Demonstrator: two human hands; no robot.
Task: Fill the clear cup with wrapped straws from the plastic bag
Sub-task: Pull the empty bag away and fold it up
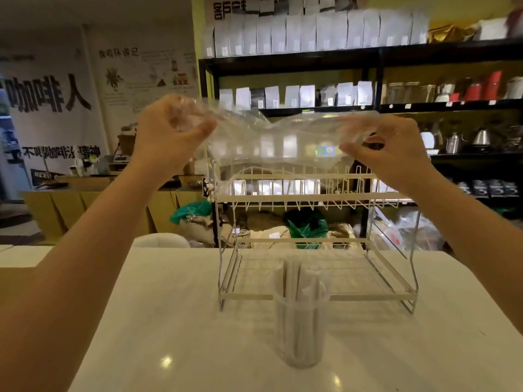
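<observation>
Overhead, both hands' grips clamp the seemingly empty plastic bag, stretched between them.

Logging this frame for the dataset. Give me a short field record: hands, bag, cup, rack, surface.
left hand: raised, gripping one end of the plastic bag
right hand: raised, pinching the other end
plastic bag: clear, stretched between both hands above the rack, looks empty
clear cup: upright on the table, in front of the rack
wrapped straws: standing in the cup
wire rack: two tiers, behind the cup
table: white, glossy
</observation>
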